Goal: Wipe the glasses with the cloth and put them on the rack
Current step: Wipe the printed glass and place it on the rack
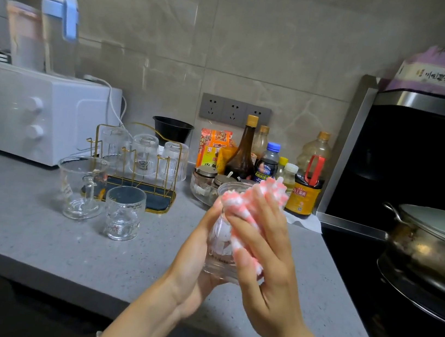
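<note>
Grey speckled counter (35,228), tiled wall behind. Far left: white oven (23,112) with 2 drink bottles (57,31) on top. Next: gold wire rack (157,205) on a dark base, with 3 ribbed glasses (144,154) upside down on it. Just in front of the rack, upright on the counter: 1 handled mug (81,187) and 1 tumbler (123,213), side by side. Centre, above the counter: left hand (190,264) wraps the glass (219,250) from its left side and base. Glass is clear with a thick bottom, mouth tilted away from the camera. Right hand (265,260) grips a pink-and-white cloth (242,202), fingers pressing it onto the glass's right side. Cloth bunches over the rim and some shows through the wall. Count is 6 glasses: 3 racked, 2 standing, 1 held. Behind the hands: sauce bottles (267,163), too packed to count. Right: black hob (359,262) with 1 lidded pot (433,243). Open counter between tumbler and hands; front edge runs under the wrists; hob edge lies just right of the right hand.
</note>
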Demonstrator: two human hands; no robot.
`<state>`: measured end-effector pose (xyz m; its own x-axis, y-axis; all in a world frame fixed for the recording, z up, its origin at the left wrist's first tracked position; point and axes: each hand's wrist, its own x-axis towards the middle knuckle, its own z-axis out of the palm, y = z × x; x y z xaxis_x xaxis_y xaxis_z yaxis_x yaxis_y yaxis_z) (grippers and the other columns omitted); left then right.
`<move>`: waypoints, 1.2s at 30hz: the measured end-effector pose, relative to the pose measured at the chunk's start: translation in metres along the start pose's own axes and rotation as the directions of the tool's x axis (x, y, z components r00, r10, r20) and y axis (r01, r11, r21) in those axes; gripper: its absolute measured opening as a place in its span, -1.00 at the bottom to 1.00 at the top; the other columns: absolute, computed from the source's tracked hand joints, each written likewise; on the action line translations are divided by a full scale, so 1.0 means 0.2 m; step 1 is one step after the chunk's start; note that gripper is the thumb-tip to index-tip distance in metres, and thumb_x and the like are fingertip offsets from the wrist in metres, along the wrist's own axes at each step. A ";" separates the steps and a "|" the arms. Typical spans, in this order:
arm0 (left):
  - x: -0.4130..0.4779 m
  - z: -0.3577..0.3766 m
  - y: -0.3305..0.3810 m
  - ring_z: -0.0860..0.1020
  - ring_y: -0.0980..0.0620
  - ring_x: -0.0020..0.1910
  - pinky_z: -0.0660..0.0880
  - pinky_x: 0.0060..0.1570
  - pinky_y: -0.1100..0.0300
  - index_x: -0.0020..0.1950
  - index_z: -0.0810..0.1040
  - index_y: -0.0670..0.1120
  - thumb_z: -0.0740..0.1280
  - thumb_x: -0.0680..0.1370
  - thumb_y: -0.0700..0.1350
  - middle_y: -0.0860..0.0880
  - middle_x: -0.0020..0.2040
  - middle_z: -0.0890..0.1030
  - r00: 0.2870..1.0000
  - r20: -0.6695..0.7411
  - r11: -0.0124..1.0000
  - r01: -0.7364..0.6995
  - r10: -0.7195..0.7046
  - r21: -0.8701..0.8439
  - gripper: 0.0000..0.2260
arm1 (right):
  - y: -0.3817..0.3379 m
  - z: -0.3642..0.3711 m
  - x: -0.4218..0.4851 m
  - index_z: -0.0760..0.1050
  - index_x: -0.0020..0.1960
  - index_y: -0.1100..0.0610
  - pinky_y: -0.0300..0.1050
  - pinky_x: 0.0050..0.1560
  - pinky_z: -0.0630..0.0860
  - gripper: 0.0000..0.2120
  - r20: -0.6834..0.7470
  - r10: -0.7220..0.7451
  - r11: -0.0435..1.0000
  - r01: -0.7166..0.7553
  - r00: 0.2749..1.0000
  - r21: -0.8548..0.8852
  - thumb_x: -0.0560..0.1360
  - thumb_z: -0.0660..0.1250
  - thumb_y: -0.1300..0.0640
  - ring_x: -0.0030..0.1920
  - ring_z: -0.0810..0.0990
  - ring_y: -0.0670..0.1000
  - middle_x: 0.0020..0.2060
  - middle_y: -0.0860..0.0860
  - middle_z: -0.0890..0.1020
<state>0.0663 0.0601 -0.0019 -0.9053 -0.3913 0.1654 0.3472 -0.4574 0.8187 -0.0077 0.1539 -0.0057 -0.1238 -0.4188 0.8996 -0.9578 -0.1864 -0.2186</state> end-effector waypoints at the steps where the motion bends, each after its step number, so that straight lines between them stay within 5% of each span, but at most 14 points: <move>1: 0.00 0.00 0.01 0.68 -0.05 -0.02 0.58 -0.05 0.01 0.21 0.63 0.01 0.15 0.56 0.19 -0.11 0.10 0.69 1.000 -0.005 1.000 -0.002 0.002 0.003 -0.59 | -0.01 0.00 0.00 0.38 0.38 0.04 0.29 0.43 0.16 -0.64 -0.002 -0.002 1.000 0.002 1.000 0.004 0.64 0.03 0.03 0.53 0.13 0.07 0.48 -0.05 0.28; 6: 0.00 0.00 0.02 0.67 -0.03 0.00 0.46 0.20 -0.15 0.10 0.69 0.04 0.18 0.47 0.28 -0.09 0.09 0.69 1.000 -0.009 0.999 0.002 -0.003 -0.039 -0.54 | -0.03 0.02 -0.03 0.21 0.48 0.00 0.34 0.40 0.20 -0.58 0.018 -0.019 0.999 0.018 1.000 0.051 0.63 0.04 0.04 0.53 0.11 0.04 0.49 -0.20 0.22; 11: 0.01 0.00 0.00 0.63 -0.07 0.11 0.41 0.31 -0.06 0.13 0.68 -0.09 0.23 0.45 0.30 -0.17 0.14 0.65 1.000 -0.009 0.996 0.029 -0.030 -0.082 -0.45 | -0.04 0.07 -0.09 0.40 0.36 0.09 0.24 0.43 0.18 -0.64 -0.043 -0.033 0.999 0.032 0.999 -0.023 0.64 0.05 0.03 0.49 0.23 0.12 0.42 -0.07 0.37; 17: 0.00 0.02 -0.02 0.69 0.01 -0.08 0.61 -0.21 0.13 0.10 0.69 0.03 0.17 0.46 0.28 -0.09 0.05 0.70 1.000 0.011 1.000 0.003 -0.003 -0.013 -0.53 | -0.02 -0.01 0.02 0.45 0.34 0.08 0.25 0.46 0.12 -0.60 -0.060 0.028 0.998 -0.030 0.998 -0.046 0.63 0.02 -0.03 0.53 0.09 0.12 0.45 0.04 0.33; 20: -0.01 0.03 0.00 0.66 -0.04 0.08 0.59 -0.02 0.04 0.20 0.64 0.03 0.15 0.49 0.27 -0.08 0.14 0.67 1.000 0.015 1.000 -0.003 0.004 -0.026 -0.52 | -0.04 0.01 0.01 0.45 0.34 0.05 0.06 0.52 0.01 -0.60 -0.049 0.079 0.996 -0.077 0.996 0.038 0.63 0.03 -0.08 0.55 -0.04 0.12 0.50 0.00 0.24; 23: 0.00 0.02 0.02 0.67 0.00 0.03 0.54 0.08 0.03 0.12 0.69 0.01 0.13 0.51 0.29 -0.09 0.09 0.69 1.000 0.003 0.997 0.007 -0.007 -0.078 -0.50 | -0.06 0.04 -0.04 0.49 0.29 0.08 -0.01 0.51 0.04 -0.64 -0.043 0.036 0.997 -0.033 0.998 0.072 0.63 0.06 -0.01 0.54 0.01 0.15 0.47 -0.01 0.28; 25: 0.01 0.01 0.04 0.68 0.00 -0.05 0.54 0.04 0.08 0.20 0.65 -0.05 0.15 0.48 0.31 -0.10 0.04 0.70 1.000 0.018 0.992 0.026 -0.023 -0.127 -0.44 | -0.07 0.07 -0.09 0.49 0.29 0.09 0.05 0.49 0.08 -0.66 -0.033 -0.026 0.997 0.028 0.999 0.067 0.63 0.08 0.04 0.53 0.06 0.19 0.45 -0.01 0.32; 28: 0.02 0.00 0.06 0.68 0.00 -0.22 0.62 -0.11 0.17 0.03 0.70 -0.16 0.17 0.43 0.36 -0.13 -0.15 0.70 0.992 0.086 0.978 0.104 -0.090 -0.178 -0.36 | -0.06 0.09 -0.16 0.43 0.34 0.04 0.04 0.48 0.10 -0.68 -0.009 -0.085 0.996 0.085 0.996 0.022 0.63 0.08 0.05 0.53 0.08 0.18 0.46 -0.05 0.29; 31: 0.02 -0.01 0.06 0.68 -0.02 -0.09 0.59 0.01 0.12 0.24 0.61 -0.15 0.20 0.39 0.35 -0.15 -0.01 0.69 0.997 0.047 0.989 0.074 -0.069 -0.125 -0.32 | -0.06 0.08 -0.12 0.41 0.37 0.04 0.01 0.49 0.08 -0.65 -0.015 -0.036 0.999 0.036 0.999 0.030 0.64 0.06 0.02 0.53 0.06 0.16 0.48 -0.08 0.26; 36: 0.00 0.01 0.02 0.64 -0.01 0.10 0.54 0.12 0.04 0.12 0.69 0.02 0.08 0.57 0.26 -0.09 0.16 0.66 0.999 0.036 0.992 0.020 -0.016 -0.122 -0.51 | -0.04 0.03 0.02 0.41 0.38 0.04 0.00 0.52 -0.01 -0.57 -0.011 0.143 0.983 -0.141 0.990 0.115 0.62 0.05 -0.10 0.55 -0.07 0.08 0.53 -0.06 0.16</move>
<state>0.0673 0.0601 0.0031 -0.9190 -0.3550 0.1716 0.3559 -0.5594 0.7486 0.0010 0.1490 -0.0017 -0.2627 -0.4312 0.8632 -0.8945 -0.2265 -0.3854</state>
